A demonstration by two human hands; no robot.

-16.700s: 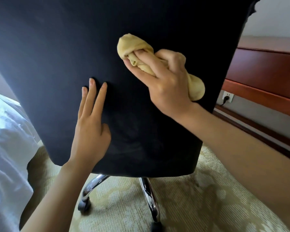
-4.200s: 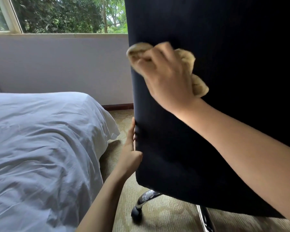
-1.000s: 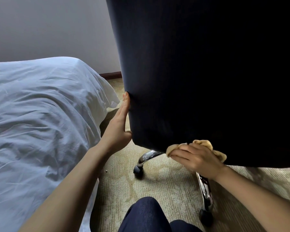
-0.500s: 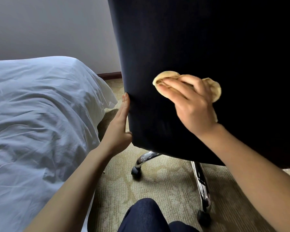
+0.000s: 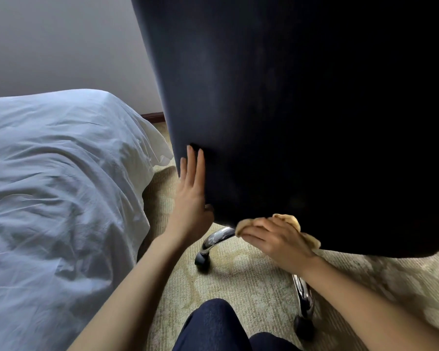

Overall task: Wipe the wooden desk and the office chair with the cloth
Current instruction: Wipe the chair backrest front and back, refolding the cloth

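The dark back of the office chair (image 5: 289, 110) fills the upper right of the head view. My right hand (image 5: 276, 240) holds the bunched yellow cloth (image 5: 289, 220) against the bottom edge of the chair back. My left hand (image 5: 190, 196) lies flat, fingers straight and together, on the lower left edge of the chair back. The wooden desk is out of view.
A bed with white sheets (image 5: 61, 186) stands close on the left. Chrome chair legs (image 5: 216, 239) with black castors (image 5: 202, 260) rest on beige patterned carpet (image 5: 238, 279). My knees in dark trousers (image 5: 213, 325) are at the bottom. A grey wall (image 5: 61, 41) stands behind.
My right hand has swept the cloth down from the middle of the chair back to its bottom edge. My left hand has shifted slightly further onto the back's surface.
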